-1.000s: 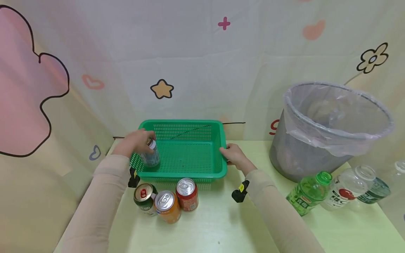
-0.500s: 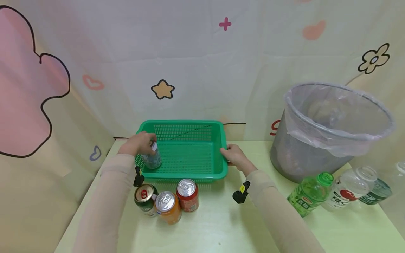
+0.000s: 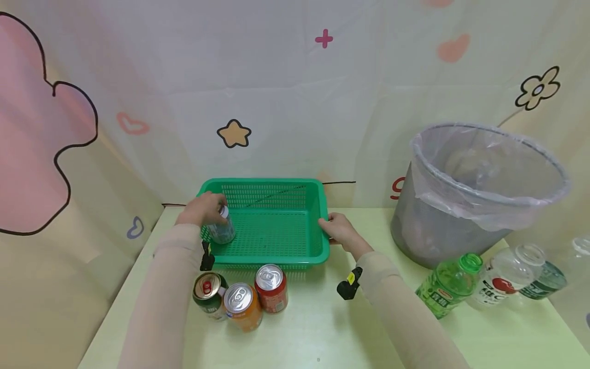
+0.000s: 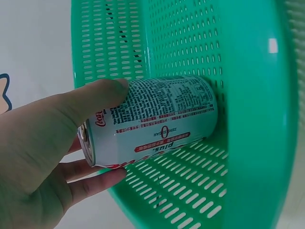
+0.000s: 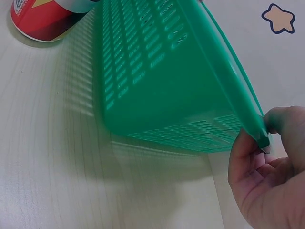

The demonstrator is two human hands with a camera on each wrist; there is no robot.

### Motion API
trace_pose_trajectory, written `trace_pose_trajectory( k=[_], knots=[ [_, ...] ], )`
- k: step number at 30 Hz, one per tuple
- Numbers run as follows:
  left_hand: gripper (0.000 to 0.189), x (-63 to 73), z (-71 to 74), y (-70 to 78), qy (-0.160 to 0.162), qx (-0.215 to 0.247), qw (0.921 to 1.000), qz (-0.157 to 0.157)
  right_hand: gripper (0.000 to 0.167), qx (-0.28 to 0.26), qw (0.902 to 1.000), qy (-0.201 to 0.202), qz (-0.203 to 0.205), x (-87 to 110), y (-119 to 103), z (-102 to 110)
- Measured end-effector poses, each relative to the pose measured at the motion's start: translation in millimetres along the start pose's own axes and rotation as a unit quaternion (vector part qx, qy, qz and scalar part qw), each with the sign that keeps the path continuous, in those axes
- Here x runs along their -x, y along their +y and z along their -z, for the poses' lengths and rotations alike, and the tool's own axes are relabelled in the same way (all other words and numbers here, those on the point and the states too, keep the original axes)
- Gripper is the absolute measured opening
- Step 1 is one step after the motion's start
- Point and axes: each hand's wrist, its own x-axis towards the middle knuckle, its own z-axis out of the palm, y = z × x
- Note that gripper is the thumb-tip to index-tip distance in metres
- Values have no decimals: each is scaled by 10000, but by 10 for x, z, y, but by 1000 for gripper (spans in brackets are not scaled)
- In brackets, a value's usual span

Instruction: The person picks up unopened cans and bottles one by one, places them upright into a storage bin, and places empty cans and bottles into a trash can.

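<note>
My left hand (image 3: 203, 209) grips a white Coca-Cola can (image 4: 162, 121) near its top, thumb on one side and fingers on the other. The can stands at the left end of a green plastic basket (image 3: 272, 260), its base at the basket floor. At the opposite end, my right hand (image 3: 340, 228) pinches the basket's rim between thumb and curled fingers, as the right wrist view shows. In front of the basket stand a green can (image 3: 209, 296) with a red tab, an orange can (image 3: 244, 310) and a red can (image 3: 271, 289), close together.
A grey mesh bin (image 3: 421, 225) lined with a clear bag stands at the right. Before it are a green bottle (image 3: 447, 287), a clear bottle with a red-marked label (image 3: 504, 279) and more clear bottles at the table's right edge. A patterned curtain (image 3: 286, 102) hangs behind.
The left forearm has swung slightly right, while the left hand keeps its hold on the can. The right hand stays on the rim. The head view has shifted slightly.
</note>
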Motion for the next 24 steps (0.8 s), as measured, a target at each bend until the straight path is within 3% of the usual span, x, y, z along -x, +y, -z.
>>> trace_pose_trajectory(
  k=[24],
  knots=[
    [51,-248,-76,34,740,75,9963,433,31,33,10000,-6,4,-28,8,18]
  ],
)
